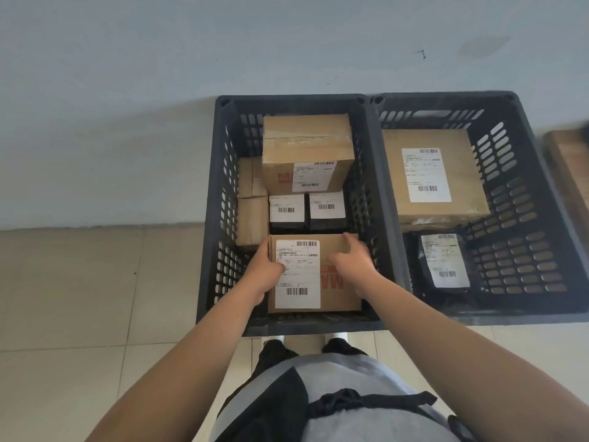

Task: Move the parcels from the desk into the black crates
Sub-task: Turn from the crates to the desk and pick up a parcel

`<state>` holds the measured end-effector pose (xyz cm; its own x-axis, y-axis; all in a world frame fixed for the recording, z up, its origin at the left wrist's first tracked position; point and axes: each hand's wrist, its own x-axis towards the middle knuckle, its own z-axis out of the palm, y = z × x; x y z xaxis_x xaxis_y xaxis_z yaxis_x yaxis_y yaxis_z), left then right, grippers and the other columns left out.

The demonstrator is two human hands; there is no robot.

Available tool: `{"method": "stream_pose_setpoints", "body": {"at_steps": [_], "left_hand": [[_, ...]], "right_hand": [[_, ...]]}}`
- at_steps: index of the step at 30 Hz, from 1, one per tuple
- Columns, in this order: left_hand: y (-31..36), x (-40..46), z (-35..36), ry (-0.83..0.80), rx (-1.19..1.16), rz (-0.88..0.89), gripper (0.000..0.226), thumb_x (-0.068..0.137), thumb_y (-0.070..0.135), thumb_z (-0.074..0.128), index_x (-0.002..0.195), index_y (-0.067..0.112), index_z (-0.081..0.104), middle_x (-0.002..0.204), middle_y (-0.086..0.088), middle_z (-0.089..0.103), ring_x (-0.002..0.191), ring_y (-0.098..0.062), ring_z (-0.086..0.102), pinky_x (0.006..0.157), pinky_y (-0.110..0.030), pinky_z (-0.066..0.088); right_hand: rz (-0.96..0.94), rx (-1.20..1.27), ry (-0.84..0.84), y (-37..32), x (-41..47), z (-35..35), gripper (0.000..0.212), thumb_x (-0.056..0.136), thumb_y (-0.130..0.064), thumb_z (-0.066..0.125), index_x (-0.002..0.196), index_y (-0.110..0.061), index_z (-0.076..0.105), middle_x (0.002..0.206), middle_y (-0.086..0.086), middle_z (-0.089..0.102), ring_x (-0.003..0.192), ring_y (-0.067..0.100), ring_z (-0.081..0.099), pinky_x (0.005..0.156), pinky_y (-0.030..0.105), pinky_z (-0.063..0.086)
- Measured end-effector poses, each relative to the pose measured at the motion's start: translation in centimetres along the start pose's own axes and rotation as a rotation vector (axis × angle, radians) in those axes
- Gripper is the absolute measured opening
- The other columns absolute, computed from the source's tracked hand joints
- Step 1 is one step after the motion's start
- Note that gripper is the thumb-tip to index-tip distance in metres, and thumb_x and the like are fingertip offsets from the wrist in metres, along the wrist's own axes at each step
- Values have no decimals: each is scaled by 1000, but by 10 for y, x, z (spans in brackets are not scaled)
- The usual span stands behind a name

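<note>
Head view: I look straight down at two black crates side by side on a tiled floor against a pale wall.
Step in hand: I judge I am setting a cardboard parcel (331, 275) into the near end of the left crate (210, 218).
Left hand (266, 269): it holds the parcel's left edge, thumb lying on the white label, fingers round the side.
Right hand (352, 261): it is blurred; fingers seem curved over the parcel's far right corner, but whether it grips or only rests there I cannot tell.
Parcel position: inside the left crate, label up, just in front of two small dark packets (307, 212); whether it sits on the crate floor I cannot tell.
Left crate contents: a taller box (306, 148) at the far end and plain boxes (253, 199) along the left wall.
Right crate (541, 199): a flat box (433, 173) with a dark bag (443, 263) in front of it.
Next move: seat the parcel flat, let go with both hands, lift them past the rim, then go to the desk, which is not in view here.
</note>
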<state>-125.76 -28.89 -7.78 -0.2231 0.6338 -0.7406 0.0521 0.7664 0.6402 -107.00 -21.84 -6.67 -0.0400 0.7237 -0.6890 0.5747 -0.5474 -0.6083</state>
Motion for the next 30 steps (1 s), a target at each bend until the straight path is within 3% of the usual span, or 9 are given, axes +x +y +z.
{"method": "stream_pose_setpoints", "body": {"at_steps": [3, 5, 10, 14, 19, 22, 26, 28, 30], "left_hand": [[9, 11, 1, -12, 1, -2, 78, 95, -15, 52, 156, 31, 35, 127, 6, 65, 109, -12, 57, 64, -21, 46], [12, 17, 2, -15, -6, -10, 75, 96, -15, 51, 154, 30, 38, 126, 4, 64, 115, -16, 57, 65, -22, 46], [13, 30, 3, -28, 1, -42, 79, 97, -16, 49, 159, 31, 31, 143, -3, 60, 129, -20, 54, 89, -33, 48], [12, 33, 1, -36, 0, -61, 87, 97, -18, 47, 163, 32, 23, 152, -6, 55, 142, -26, 48, 100, -39, 45], [12, 34, -4, -65, -58, -56, 76, 96, -15, 52, 158, 26, 34, 148, -7, 58, 125, -20, 54, 90, -29, 45], [19, 24, -11, -47, -89, -48, 71, 98, -8, 56, 158, 26, 34, 149, -6, 58, 117, -17, 55, 78, -25, 48], [30, -5, -25, 15, -112, 0, 73, 102, 10, 60, 164, 24, 23, 163, -4, 40, 143, -24, 43, 115, -44, 37], [35, -27, -34, 12, -124, 64, 59, 103, 17, 61, 157, 26, 38, 154, 2, 49, 136, -18, 50, 111, -42, 41], [38, -50, -41, -35, -163, 119, 37, 103, 22, 61, 137, 34, 57, 130, 18, 63, 124, -9, 57, 102, -34, 47]], "right_hand": [[11, -37, 17, -10, 12, 3, 75, 100, -10, 58, 164, -29, 25, 167, 6, 25, 128, 28, 54, 78, 36, 57], [24, -41, 12, -15, 19, 5, 72, 101, -7, 55, 164, -26, 26, 166, 7, 28, 137, 33, 49, 98, 47, 56], [18, -90, -20, -19, 31, 8, 72, 100, -4, 57, 164, -22, 27, 162, 10, 34, 128, 33, 56, 85, 39, 57], [22, -125, -16, -19, 35, 9, 70, 100, -7, 58, 162, -22, 30, 164, 9, 31, 135, 35, 50, 105, 51, 54], [25, -71, -19, -23, 30, 7, 73, 98, -3, 58, 162, -23, 29, 165, 7, 30, 129, 32, 56, 96, 46, 58], [34, 58, 25, -24, 17, 4, 68, 99, -3, 57, 160, -24, 36, 149, 4, 51, 91, 15, 63, 62, 27, 52], [15, 187, 99, -25, -16, 1, 50, 100, -9, 59, 146, -28, 53, 95, -11, 64, 69, 7, 63, 46, 18, 48], [-9, 246, 118, -26, -37, -1, 39, 101, -15, 61, 136, -31, 60, 105, -10, 65, 83, 11, 65, 60, 23, 52], [-28, 294, 132, -24, -56, -5, 30, 101, -18, 63, 128, -31, 67, 126, -4, 65, 111, 18, 63, 93, 41, 57]]}}
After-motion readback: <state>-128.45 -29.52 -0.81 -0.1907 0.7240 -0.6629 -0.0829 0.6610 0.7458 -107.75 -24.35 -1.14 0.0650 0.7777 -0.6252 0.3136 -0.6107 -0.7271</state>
